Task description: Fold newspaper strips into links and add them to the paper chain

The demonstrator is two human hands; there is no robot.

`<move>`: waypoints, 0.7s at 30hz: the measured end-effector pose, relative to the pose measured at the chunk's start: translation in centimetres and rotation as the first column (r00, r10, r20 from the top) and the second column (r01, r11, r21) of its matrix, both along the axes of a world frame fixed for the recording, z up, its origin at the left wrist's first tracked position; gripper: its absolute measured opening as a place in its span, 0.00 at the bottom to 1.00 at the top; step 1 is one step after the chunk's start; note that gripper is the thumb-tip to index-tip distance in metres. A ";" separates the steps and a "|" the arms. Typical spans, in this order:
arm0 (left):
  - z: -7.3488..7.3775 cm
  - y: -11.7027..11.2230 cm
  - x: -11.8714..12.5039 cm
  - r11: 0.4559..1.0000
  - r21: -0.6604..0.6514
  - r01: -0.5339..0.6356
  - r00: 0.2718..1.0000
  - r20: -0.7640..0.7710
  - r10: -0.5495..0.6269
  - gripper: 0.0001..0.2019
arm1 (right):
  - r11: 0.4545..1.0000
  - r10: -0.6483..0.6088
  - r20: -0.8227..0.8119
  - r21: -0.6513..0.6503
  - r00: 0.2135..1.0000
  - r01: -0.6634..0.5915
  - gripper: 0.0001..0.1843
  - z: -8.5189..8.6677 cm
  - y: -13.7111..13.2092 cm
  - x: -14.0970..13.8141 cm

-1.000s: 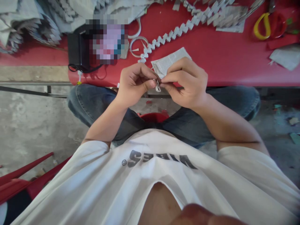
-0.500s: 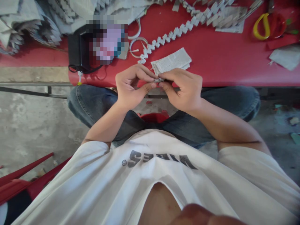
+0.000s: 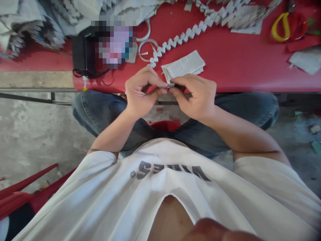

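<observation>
My left hand and my right hand meet at the near edge of the red table. Both pinch a small folded piece of newspaper between thumbs and fingertips; only a sliver of it shows. Just beyond my fingers a stack of cut newspaper slips lies on the table. A zigzag chain of folded paper links runs from the slips toward the far right.
Yellow-and-red scissors lie at the far right, a loose paper sheet near them. A black box with a cable and white rings sit at the left. Heaps of folded newspaper fill the far left. Red chair legs show on the floor.
The folded piece has turned from upright to flat between my fingertips. My right hand dropped toward me and uncovered the stack of slips; both hands stay pinched together.
</observation>
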State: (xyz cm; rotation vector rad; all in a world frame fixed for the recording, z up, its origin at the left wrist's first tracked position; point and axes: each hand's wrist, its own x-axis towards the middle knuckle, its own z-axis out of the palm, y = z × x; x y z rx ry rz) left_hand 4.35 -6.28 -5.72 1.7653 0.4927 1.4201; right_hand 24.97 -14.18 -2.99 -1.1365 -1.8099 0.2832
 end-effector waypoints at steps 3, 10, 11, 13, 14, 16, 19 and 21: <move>0.7 -0.3 0.5 0.997 0.067 -0.049 0.998 0.039 0.046 0.15 | 0.999 0.014 0.020 -0.032 1.000 -0.013 0.18 -0.1 0.1 0.1; -0.1 -0.2 0.3 0.998 0.038 -0.043 0.999 0.010 0.043 0.17 | 0.997 0.050 0.082 0.050 0.995 -0.054 0.17 -0.4 0.3 0.3; -0.4 -0.1 0.2 0.999 0.031 -0.030 0.999 0.014 0.030 0.16 | 0.997 0.055 0.085 0.041 0.995 -0.058 0.18 -0.5 0.2 0.3; -0.8 0.1 0.0 1.000 0.027 -0.013 1.000 0.027 0.012 0.15 | 0.998 0.068 0.079 0.010 0.995 -0.069 0.18 -0.4 0.2 0.3; -0.9 0.1 0.0 1.000 0.023 -0.016 0.999 0.034 0.015 0.15 | 0.997 0.072 0.073 0.000 0.995 -0.072 0.19 -0.4 0.2 0.2; -1.0 0.0 -0.1 1.000 0.007 -0.029 0.999 0.031 0.028 0.15 | 0.998 0.067 0.066 0.014 0.996 -0.068 0.19 -0.3 0.2 0.2; -1.1 -0.1 0.0 0.999 -0.038 -0.030 1.000 0.003 0.030 0.14 | 0.996 0.037 0.074 0.084 0.997 -0.043 0.17 -0.1 0.2 0.1; -1.2 -0.2 0.1 0.999 -0.037 -0.027 1.000 0.007 0.027 0.13 | 0.995 0.020 0.083 0.095 0.996 -0.028 0.17 0.0 0.1 0.1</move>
